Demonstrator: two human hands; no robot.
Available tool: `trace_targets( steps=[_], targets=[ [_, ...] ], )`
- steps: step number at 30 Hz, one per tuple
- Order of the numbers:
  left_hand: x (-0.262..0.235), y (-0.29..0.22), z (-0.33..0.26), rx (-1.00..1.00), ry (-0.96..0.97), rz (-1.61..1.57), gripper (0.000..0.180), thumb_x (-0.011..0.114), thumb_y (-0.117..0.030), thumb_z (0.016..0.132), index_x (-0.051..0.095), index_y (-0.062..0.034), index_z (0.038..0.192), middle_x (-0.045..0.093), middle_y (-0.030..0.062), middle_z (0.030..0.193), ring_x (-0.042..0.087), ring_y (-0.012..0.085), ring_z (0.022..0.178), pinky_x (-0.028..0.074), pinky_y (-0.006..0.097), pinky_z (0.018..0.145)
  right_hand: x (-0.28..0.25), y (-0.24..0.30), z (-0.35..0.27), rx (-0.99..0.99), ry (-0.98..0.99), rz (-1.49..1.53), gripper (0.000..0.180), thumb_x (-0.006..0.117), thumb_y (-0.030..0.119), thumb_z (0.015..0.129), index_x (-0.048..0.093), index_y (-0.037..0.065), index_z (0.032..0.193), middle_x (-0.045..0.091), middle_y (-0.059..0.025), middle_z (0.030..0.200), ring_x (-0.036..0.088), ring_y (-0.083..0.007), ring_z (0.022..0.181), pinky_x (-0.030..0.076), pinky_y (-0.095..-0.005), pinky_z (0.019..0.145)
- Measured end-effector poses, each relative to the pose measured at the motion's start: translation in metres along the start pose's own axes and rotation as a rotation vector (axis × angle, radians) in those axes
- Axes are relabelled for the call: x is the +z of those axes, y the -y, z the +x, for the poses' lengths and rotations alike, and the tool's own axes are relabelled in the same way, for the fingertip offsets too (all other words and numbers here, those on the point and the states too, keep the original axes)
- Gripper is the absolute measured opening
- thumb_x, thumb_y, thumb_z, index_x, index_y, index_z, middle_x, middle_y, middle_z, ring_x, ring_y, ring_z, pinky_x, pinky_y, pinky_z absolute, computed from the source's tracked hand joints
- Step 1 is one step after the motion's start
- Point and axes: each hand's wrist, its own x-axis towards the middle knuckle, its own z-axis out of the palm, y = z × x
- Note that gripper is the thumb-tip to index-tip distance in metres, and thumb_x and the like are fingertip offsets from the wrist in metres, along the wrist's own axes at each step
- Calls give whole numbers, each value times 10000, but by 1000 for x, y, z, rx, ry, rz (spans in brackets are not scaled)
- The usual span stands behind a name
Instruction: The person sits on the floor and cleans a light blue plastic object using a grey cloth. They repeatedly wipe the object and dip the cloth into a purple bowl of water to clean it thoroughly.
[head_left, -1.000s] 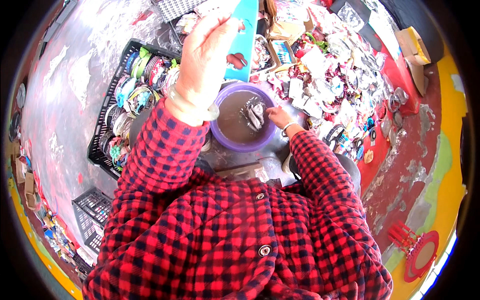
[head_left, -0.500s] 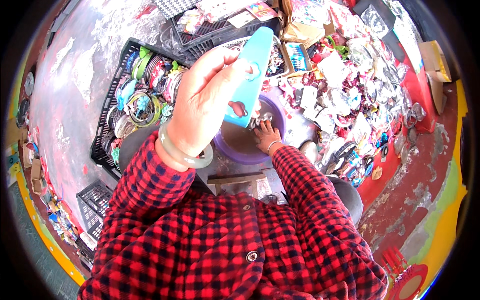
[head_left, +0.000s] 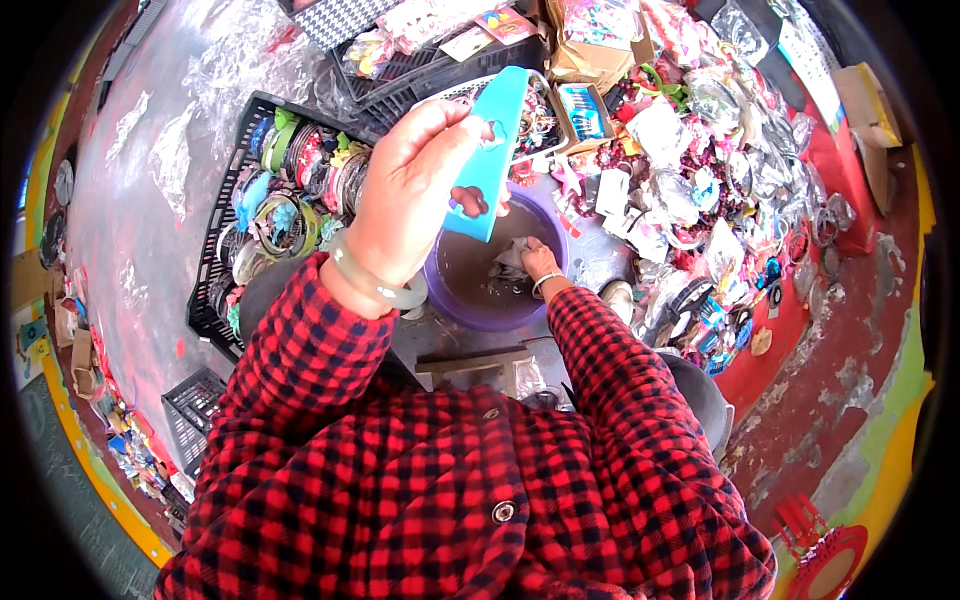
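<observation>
Basin [head_left: 455, 300] sits on the floor directly ahead of the person. Crate of bangles [head_left: 262, 215] lies to its left. Heap of packets [head_left: 700, 170] spreads right and behind.

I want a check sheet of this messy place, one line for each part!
Surface: grey floor, red-stained, with clear wrap scraps.
Job's things: turquoise plastic piece held up; purple basin below; pale cloth inside it.
Clutter: black crate of bangles; heap of packets and trinkets.
Hands: left hand grips the plastic piece; right hand is in the basin, on the cloth.
Cables: nothing seen.
Surroundings: small crate; red stand; yellow edge.
</observation>
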Motion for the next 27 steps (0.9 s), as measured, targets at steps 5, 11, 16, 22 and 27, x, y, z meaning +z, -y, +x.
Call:
trace_targets(
  steps=[5,11,16,22,27],
  targets=[
    [-4,6,-1,41,10,26,182,477,-163,919,533,-8,995,594,42,859,605,144,583,431,215,469,-19,18,-11,455,134,1043,428,561,358,824,584,20,1086,620,-136,1037,583,-257,906,445,-355,805],
    [-8,5,-11,36,36,-14,184,487,-178,917,534,-15,987,597,49,858,602,155,586,439,225,481,-30,42,-28,393,-41,983,309,660,241,768,607,38,995,636,-75,874,601,-203,754,484,-333,684],
    [1,6,-10,3,76,-101,176,484,-189,918,530,-24,959,603,53,818,601,160,567,440,229,466,-22,-6,-16,34,17,855,178,644,114,743,618,35,900,618,-66,794,601,-197,741,485,-315,639],
    [-13,18,-12,48,-15,-78,186,510,-212,897,556,-33,917,611,67,759,589,144,561,434,231,462,-64,95,-84,303,-10,1129,139,629,34,725,590,40,858,602,-59,740,614,-204,687,513,-328,627],
    [-21,22,-10,5,32,-152,200,498,-212,882,555,-23,914,606,89,720,587,157,563,441,254,476,-89,117,-112,526,100,1325,155,589,4,762,572,12,916,629,-76,810,636,-230,729,548,-353,678]
  ],
)
